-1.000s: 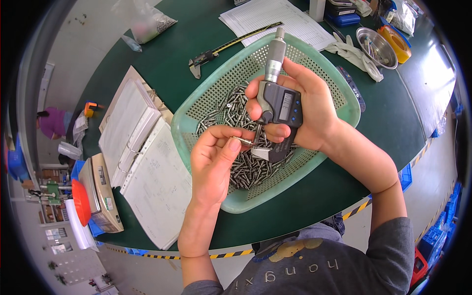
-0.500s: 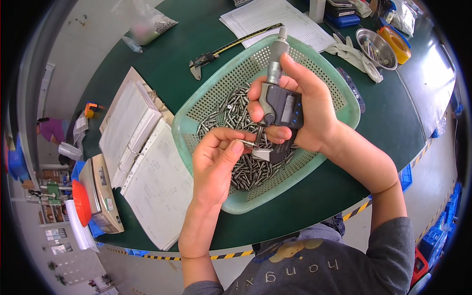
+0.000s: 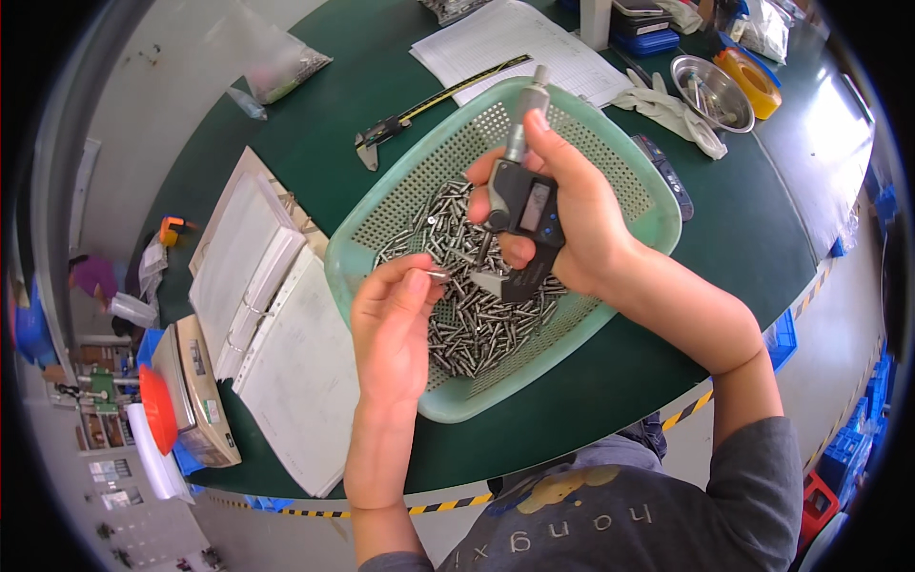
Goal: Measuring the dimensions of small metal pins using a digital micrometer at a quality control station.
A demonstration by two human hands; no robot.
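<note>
My right hand (image 3: 562,214) grips a dark digital micrometer (image 3: 522,214) upright over a pale green perforated basket (image 3: 629,186). Its silver thimble points away from me. My left hand (image 3: 396,324) pinches a small metal pin (image 3: 437,275) between thumb and fingertips, just left of the micrometer's jaw. Beneath both hands, the basket holds a heap of several similar short metal pins (image 3: 477,324).
The basket sits on a dark green table (image 3: 315,124). An open ring binder (image 3: 267,324) and a small scale (image 3: 195,391) lie to the left. Behind are a caliper (image 3: 419,114), paper sheets (image 3: 515,48), white gloves (image 3: 667,110), a steel bowl (image 3: 710,91) and a bag of parts (image 3: 286,71).
My left hand has drawn the pin slightly left and down, away from the micrometer's jaw. My right hand holds the micrometer in about the same place.
</note>
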